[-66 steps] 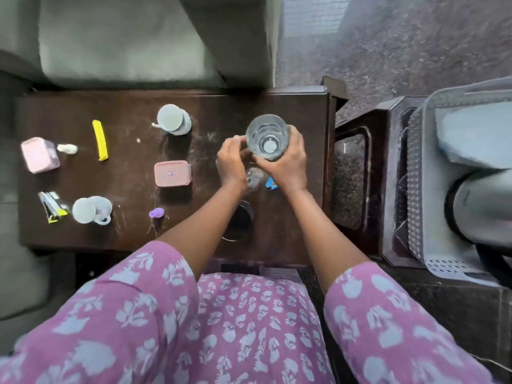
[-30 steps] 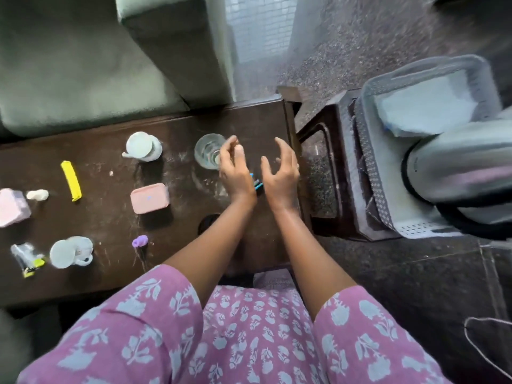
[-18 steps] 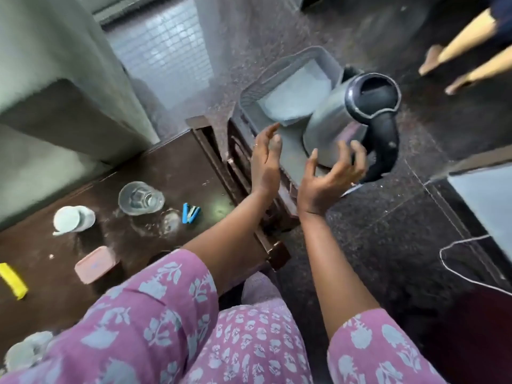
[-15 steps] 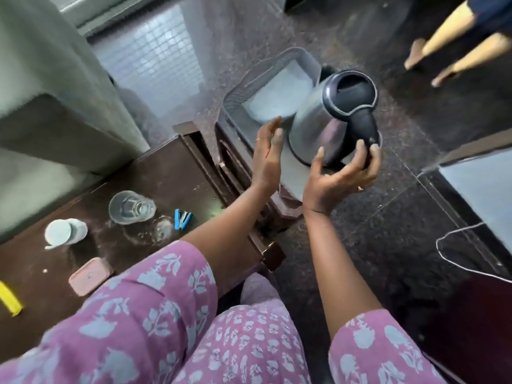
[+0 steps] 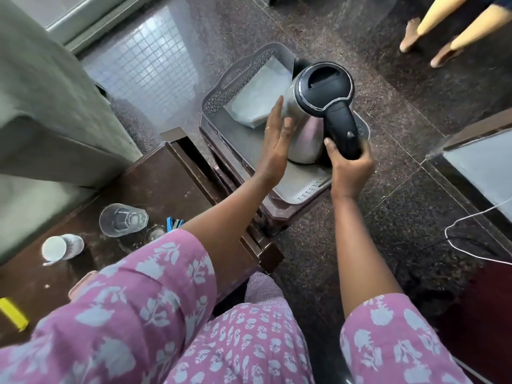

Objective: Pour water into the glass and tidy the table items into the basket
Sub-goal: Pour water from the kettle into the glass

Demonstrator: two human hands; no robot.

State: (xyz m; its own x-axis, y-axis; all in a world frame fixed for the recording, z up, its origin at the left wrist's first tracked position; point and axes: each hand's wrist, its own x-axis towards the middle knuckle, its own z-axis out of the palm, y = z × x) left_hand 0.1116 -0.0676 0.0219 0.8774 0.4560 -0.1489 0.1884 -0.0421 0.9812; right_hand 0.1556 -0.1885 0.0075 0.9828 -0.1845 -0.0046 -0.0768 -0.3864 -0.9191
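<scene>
A steel kettle [image 5: 306,126] with a black lid and handle stands in the grey basket [image 5: 219,103] on a small stool to the right of the table. My right hand [image 5: 350,164] is closed around the kettle's black handle. My left hand [image 5: 277,142] is open and flat against the kettle's steel side. The clear glass [image 5: 122,218] stands upright on the dark wooden table [image 5: 155,187], near its right end, apart from both hands.
Table items: a white cup [image 5: 62,246], a blue clip [image 5: 174,223], a yellow bar [image 5: 12,314] and a pink box edge [image 5: 80,281]. A folded white cloth [image 5: 255,98] lies in the basket. Another person's legs [image 5: 440,31] stand far right. A white cord [image 5: 471,234] lies on the floor.
My hands left the glass on the table and swung right to the basket. My right hand has closed on the kettle handle and my left hand has come against its side.
</scene>
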